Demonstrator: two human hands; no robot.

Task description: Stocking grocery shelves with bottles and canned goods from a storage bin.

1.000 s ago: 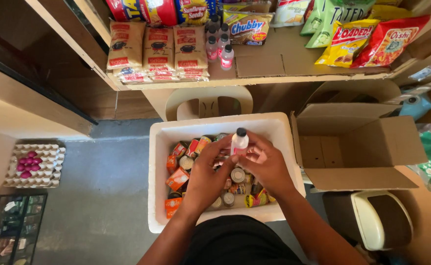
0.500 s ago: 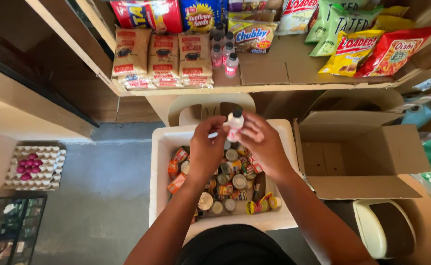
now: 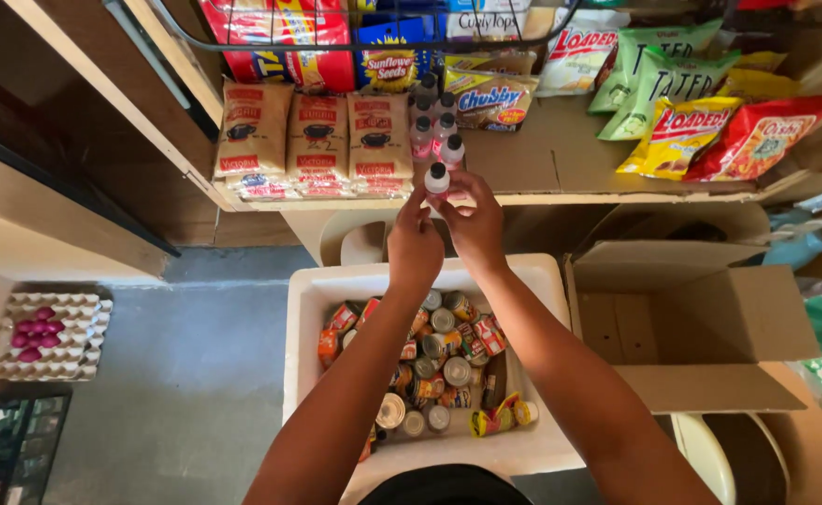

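I see both hands, left hand [image 3: 415, 245] and right hand [image 3: 475, 223], gripping a small bottle [image 3: 437, 179] at the shelf's [image 3: 561, 159] front edge; four bottles [image 3: 434, 126] already stand there, many cans remain in the white box [image 3: 310, 309].

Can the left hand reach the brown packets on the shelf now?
Probably yes: the left hand is at the shelf edge on a small bottle, and the brown packets lie just beside, unobstructed.

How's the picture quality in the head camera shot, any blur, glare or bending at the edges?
Head view: warm, even light; both hands and the small bottle they hold look sharp; snack bags on the shelf show slight shiny glare; shelf edge and cardboard box lines bow outward, a wide-angle distortion; the left side falls into dark shadow.
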